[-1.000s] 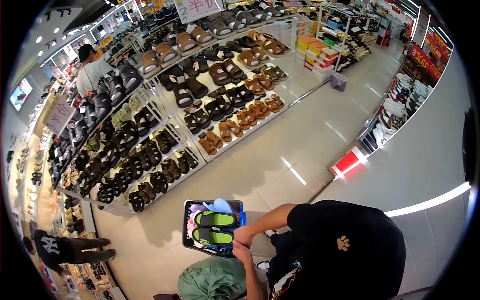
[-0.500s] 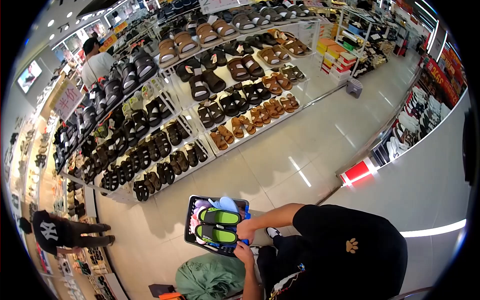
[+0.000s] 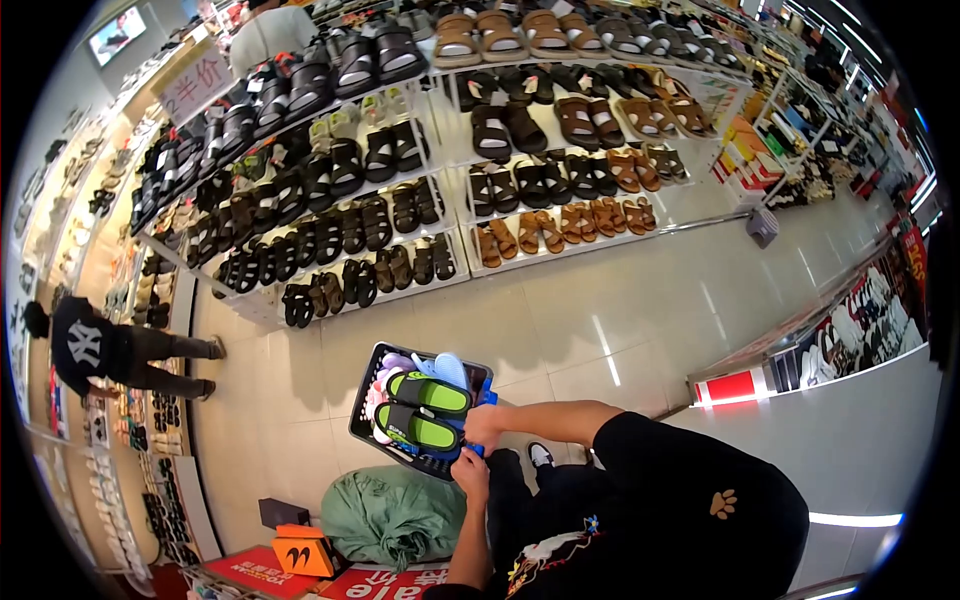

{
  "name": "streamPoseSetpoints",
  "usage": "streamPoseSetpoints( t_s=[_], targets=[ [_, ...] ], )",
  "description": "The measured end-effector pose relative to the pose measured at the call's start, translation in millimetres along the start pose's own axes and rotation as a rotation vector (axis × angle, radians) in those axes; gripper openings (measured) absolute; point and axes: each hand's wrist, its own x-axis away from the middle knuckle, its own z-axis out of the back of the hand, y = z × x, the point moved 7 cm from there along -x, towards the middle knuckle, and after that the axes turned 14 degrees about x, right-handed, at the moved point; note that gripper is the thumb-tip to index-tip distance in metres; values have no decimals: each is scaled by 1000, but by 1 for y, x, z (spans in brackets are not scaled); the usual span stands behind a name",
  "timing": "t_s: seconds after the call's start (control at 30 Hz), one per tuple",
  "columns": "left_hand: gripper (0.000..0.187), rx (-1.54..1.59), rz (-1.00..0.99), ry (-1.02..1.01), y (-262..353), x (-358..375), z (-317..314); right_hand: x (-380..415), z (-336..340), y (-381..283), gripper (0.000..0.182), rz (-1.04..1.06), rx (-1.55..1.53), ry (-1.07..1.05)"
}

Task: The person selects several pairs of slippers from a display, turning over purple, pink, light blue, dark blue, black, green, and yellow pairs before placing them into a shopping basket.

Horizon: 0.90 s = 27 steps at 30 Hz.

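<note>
A dark shopping basket [image 3: 362, 412] with blue parts at its near side is in front of my body. Inside lie black slippers with green footbeds [image 3: 440, 397], a light blue pair [image 3: 450, 368], and pink and purple footwear toward the far side. My right hand [image 3: 484, 425] is closed at the basket's near edge, by the blue handle. Just below it, my left hand [image 3: 468, 470] grips the near corner of the same basket. The fingers of both hands are partly hidden.
Tiered racks of sandals [image 3: 360, 225] stand ahead across the tiled floor [image 3: 520, 310]. Close to the basket sits a green bundle [image 3: 390, 515], beside an orange shoebox [image 3: 303, 550]. A person in a black shirt [image 3: 85, 345] stands at left. A grey stool [image 3: 763, 228] is farther right.
My view has turned, so the racks appear shifted right and up. The basket stays in both hands and has tilted slightly. More of the orange box and red signs now shows at the bottom.
</note>
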Motion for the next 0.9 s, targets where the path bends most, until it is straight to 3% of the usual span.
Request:
streamPoseSetpoints(
  t_s=[0.33, 0.43, 0.9],
  targets=[
    [43, -45, -27, 43, -26, -79, 36, -90, 13, 50, 53, 43, -106, -309],
    [38, -46, 8, 60, -34, -101, 45, -107, 28, 64, 50, 96, -37, -225],
    [34, 32, 113, 292, -54, -180, 88, -199, 70, 111, 44, 318, 185, -251]
  ],
)
